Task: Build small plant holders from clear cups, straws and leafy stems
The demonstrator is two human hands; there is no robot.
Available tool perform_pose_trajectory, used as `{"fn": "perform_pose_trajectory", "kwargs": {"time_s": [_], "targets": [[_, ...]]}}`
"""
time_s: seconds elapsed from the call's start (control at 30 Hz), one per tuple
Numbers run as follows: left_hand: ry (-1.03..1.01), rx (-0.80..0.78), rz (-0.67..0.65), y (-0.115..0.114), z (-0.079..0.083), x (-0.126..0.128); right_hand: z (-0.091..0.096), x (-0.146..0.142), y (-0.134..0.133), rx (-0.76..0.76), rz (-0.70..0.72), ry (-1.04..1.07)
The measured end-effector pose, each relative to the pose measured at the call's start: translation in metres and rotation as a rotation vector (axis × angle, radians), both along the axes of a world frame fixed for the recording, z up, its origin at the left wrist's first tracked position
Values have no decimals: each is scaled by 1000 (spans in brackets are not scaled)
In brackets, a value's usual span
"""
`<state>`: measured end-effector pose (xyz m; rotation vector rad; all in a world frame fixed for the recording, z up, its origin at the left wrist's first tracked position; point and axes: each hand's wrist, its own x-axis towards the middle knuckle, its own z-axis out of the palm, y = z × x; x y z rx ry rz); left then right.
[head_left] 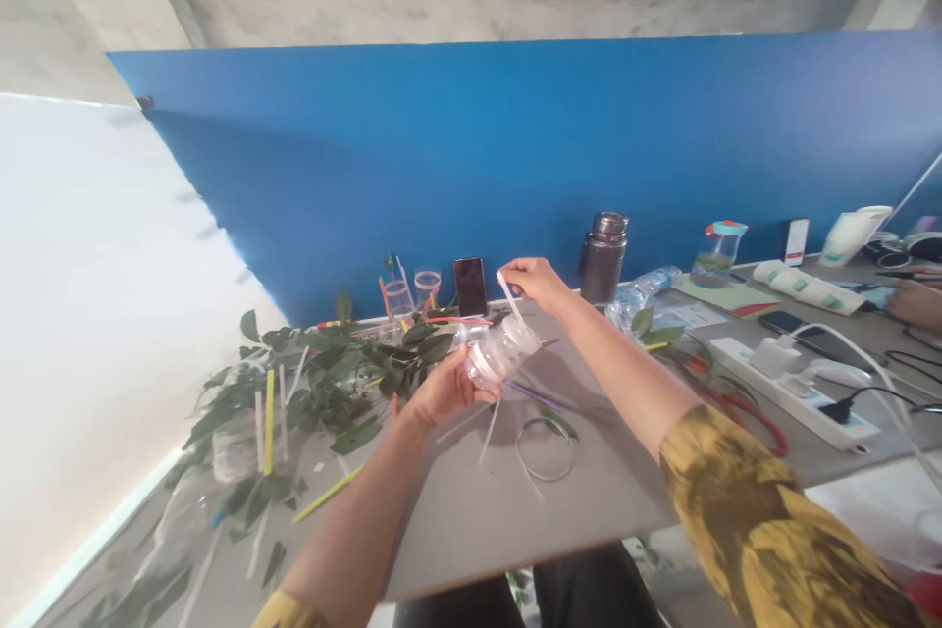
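Observation:
My left hand [445,391] grips a ridged clear plastic bottle piece [501,350] from below, holding it tilted above a grey tabletop [478,530]. My right hand [534,283] pinches the upper end of a white plastic strip [509,296], whose lower end touches the bottle piece. Below the hands lie a thin wire loop [545,448], a purple straw [534,395] and white strips [490,432]. A heap of green leafy cuttings [345,383] sits to the left, with a yellow straw [328,494] near it.
Along the blue wall [478,157] stand cups holding straws [412,292], an upright phone [469,287] and a steel flask [604,257]. Red-handled scissors [751,422] lie beside a white power strip [795,388]. Another person's hand [916,299] rests at the far right.

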<state>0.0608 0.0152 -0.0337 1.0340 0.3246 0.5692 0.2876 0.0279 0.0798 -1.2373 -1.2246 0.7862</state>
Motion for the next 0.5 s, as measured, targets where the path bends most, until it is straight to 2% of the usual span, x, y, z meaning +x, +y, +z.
{"fn": "perform_pose_trajectory", "kwargs": {"time_s": [0.1,0.17,0.23,0.37,0.5], "targets": [[5,9,13,5,-5,-1,44,-12,-4,51,71,-83],[12,12,44,6,-6,-2,65,-21,-15,99,218,-121],[14,9,74,7,-5,-3,77,-29,-32,130,391,-126],[14,-24,109,7,-5,-3,80,-33,-73,191,528,-163],[-7,-62,145,10,-6,-2,65,-18,-107,187,529,-213]]}}
